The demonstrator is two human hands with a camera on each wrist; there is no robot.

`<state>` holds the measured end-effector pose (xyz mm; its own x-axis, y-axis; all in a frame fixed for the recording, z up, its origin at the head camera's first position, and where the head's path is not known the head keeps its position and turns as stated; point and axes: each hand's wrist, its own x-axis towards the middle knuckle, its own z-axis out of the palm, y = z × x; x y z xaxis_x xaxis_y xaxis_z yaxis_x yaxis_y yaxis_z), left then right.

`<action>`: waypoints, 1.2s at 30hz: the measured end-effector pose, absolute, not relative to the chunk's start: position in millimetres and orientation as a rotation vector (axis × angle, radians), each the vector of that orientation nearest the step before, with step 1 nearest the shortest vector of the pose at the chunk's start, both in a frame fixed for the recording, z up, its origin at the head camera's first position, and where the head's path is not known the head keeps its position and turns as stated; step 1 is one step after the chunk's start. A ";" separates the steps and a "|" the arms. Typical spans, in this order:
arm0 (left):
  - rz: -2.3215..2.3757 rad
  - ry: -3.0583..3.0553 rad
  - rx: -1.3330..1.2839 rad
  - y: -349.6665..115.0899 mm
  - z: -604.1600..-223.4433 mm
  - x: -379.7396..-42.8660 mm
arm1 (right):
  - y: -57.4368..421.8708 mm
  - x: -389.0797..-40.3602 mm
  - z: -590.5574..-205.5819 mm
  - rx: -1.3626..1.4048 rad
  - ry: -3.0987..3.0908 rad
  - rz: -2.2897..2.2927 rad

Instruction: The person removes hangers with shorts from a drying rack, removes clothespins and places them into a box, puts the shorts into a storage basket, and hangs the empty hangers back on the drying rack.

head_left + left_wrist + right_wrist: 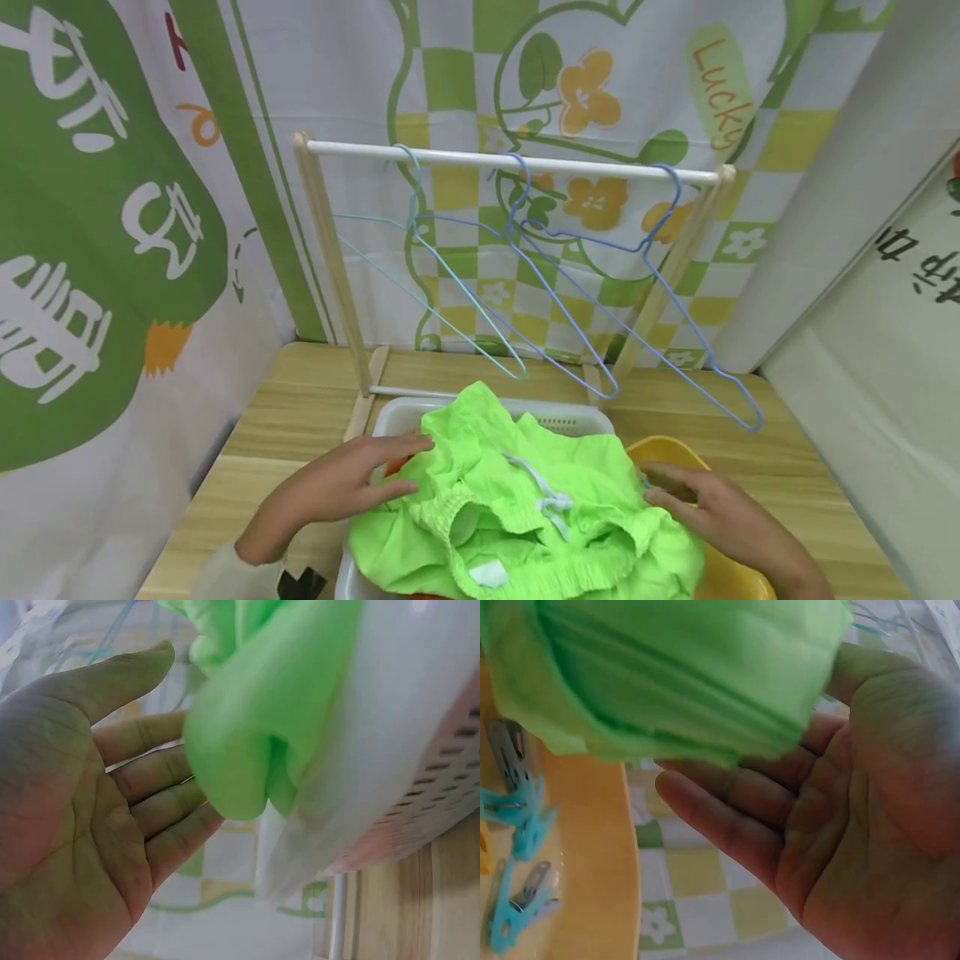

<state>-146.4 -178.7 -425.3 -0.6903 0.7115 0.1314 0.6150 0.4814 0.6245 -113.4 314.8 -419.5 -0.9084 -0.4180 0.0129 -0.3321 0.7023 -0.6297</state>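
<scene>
A crumpled pair of lime-green shorts (pixel 555 492), with a gathered waistband and a white drawstring (pixel 553 502), lies heaped over a white basket (pixel 397 408). On the left of the heap is my left hand (pixel 352 479), its fingers extended beside the cloth. In the left wrist view the palm faces the shorts (pixel 255 712) without gripping them. My right hand (pixel 723 508) is at the heap's right side, above a yellow container (pixel 667 446). The right wrist view shows its fingers partly behind the green cloth (pixel 690 667), with no grip visible.
Behind the basket stands a rack with a white rod (pixel 465 158). From it hang a teal hanger (pixel 465 287) and two blue hangers (pixel 562 308). Teal clothespins (pixel 529 825) lie in the yellow container. Something orange-red (pixel 397 463) shows in the basket.
</scene>
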 end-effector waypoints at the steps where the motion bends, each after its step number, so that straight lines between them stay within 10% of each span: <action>1: 0.972 2.560 1.173 -176.6 -425.4 -150.8 | 311.9 -116.0 -420.6 -0.627 2.758 -0.996; 36: 0.620 2.401 1.158 -141.2 -448.1 -178.3 | 307.6 -125.6 -418.3 -1.037 2.643 -1.135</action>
<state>-178.3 -141.2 -448.1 -0.5756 0.8016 -0.1615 0.6231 0.5578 0.5483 -125.6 307.6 -418.3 -0.7668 -0.6165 0.1789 -0.5543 0.4953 -0.6689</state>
